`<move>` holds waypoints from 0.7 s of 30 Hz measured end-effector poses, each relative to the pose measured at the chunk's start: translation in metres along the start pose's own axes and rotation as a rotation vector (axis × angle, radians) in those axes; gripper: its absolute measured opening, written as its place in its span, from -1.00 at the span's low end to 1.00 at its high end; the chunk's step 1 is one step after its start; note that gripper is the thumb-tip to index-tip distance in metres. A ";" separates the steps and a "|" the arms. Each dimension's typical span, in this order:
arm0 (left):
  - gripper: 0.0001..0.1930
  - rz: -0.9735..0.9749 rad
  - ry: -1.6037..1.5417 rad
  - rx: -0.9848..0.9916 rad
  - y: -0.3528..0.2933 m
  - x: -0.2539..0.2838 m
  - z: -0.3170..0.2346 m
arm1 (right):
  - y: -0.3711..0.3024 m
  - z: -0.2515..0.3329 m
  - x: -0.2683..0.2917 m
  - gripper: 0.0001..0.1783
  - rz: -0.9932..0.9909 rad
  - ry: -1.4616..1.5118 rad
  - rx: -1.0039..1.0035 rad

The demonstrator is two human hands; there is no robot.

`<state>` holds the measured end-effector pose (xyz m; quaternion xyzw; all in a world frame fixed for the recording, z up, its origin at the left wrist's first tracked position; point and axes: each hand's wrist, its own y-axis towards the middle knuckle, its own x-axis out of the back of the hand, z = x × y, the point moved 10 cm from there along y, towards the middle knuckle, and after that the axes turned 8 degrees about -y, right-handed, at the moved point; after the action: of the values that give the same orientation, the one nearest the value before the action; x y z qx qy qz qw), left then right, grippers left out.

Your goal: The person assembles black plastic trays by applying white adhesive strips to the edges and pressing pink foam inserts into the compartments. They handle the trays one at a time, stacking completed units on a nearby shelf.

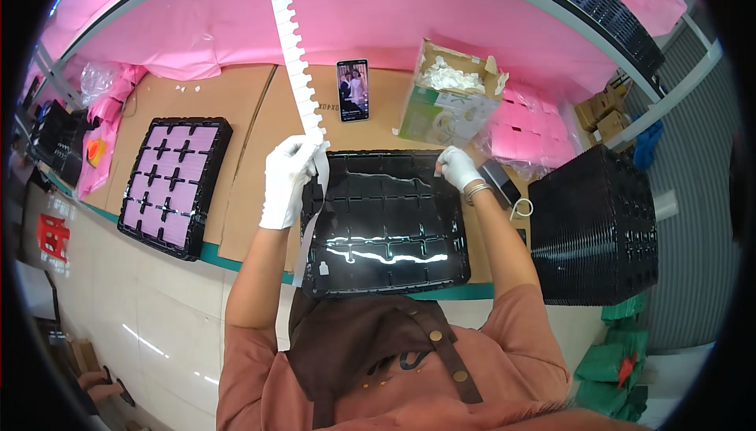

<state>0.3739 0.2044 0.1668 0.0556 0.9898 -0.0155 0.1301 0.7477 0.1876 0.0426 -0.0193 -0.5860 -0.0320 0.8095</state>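
A black plastic tray [386, 230] with a glossy top lies flat in front of me. A small white label [323, 268] sits at its near left corner. In a white glove, my left hand [287, 179] pinches a long strip of white die-cut labels [293, 49] above the tray's far left corner. A plain grey-white length of the strip hangs from that hand past the tray's left edge. My right hand [458, 169], also gloved, is closed at the tray's far right corner; anything between its fingers is too small to make out.
Left on the cardboard-covered table lies a black tray with lilac inserts [169, 183]. Behind stand a phone [353, 91] and an open box of white scraps [449, 104]. A tall stack of black trays [594, 226] and wrapped pink pieces [528, 128] are at the right.
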 end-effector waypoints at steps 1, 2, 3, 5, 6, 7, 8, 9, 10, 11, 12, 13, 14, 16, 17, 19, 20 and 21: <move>-0.77 0.006 0.010 0.003 -0.001 -0.001 0.000 | 0.003 0.001 -0.007 -0.90 -0.014 -0.056 0.021; -0.78 -0.008 -0.008 -0.005 -0.003 -0.002 -0.003 | 0.003 0.000 -0.010 -0.93 -0.040 -0.120 0.054; -0.77 -0.022 -0.016 0.001 -0.005 0.001 -0.004 | 0.003 0.001 -0.009 -0.92 -0.064 -0.085 0.014; -0.77 -0.045 -0.032 0.014 -0.007 0.005 -0.004 | 0.003 0.000 -0.004 -0.90 -0.109 -0.016 -0.069; -0.77 -0.039 -0.023 0.005 -0.007 0.004 -0.003 | 0.002 -0.006 -0.008 -0.87 -0.076 0.039 -0.126; -0.77 -0.032 -0.015 -0.004 -0.006 0.003 -0.002 | 0.003 -0.012 -0.012 -0.84 -0.044 0.095 -0.184; -0.77 -0.024 -0.006 -0.012 -0.006 0.002 -0.001 | 0.003 -0.018 -0.016 -0.81 -0.011 0.151 -0.244; -0.77 -0.022 -0.025 -0.014 -0.007 0.000 -0.002 | 0.005 -0.021 -0.018 -0.77 0.017 0.204 -0.294; -0.77 -0.019 -0.044 -0.016 -0.008 -0.004 -0.003 | 0.005 -0.008 -0.009 -0.74 -0.013 -0.064 -0.152; -0.77 -0.015 -0.063 -0.018 -0.009 -0.008 -0.004 | 0.002 -0.005 -0.004 -0.74 -0.002 -0.100 -0.106; -0.76 -0.011 -0.058 -0.023 -0.010 -0.011 -0.006 | 0.000 -0.001 0.001 -0.74 0.007 -0.137 -0.059; -0.75 -0.005 -0.052 -0.027 -0.011 -0.013 -0.007 | -0.002 0.003 0.005 -0.74 0.017 -0.173 -0.011; -0.74 0.000 -0.047 -0.032 -0.012 -0.016 -0.008 | -0.005 0.003 0.014 -0.68 -0.062 -0.139 -0.016; -0.73 0.024 -0.029 -0.035 -0.010 -0.023 -0.010 | -0.010 0.032 0.045 -0.67 -0.312 0.161 -0.054; -0.72 0.038 -0.018 -0.025 -0.010 -0.026 -0.009 | -0.016 0.054 0.061 -0.67 -0.427 0.317 -0.067; -0.73 0.036 -0.075 -0.043 -0.012 -0.038 -0.013 | -0.029 0.128 0.083 -0.70 -0.363 0.604 0.039; -0.74 0.037 -0.040 -0.042 -0.011 -0.038 -0.011 | -0.037 0.168 0.093 -0.71 -0.274 0.816 0.057; -0.76 0.026 -0.072 -0.061 -0.012 -0.040 -0.014 | -0.041 0.198 0.095 -0.72 -0.184 1.023 0.074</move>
<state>0.4077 0.1885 0.1911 0.0639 0.9837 0.0142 0.1672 0.5864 0.1577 0.1946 0.0790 -0.1155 -0.0878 0.9863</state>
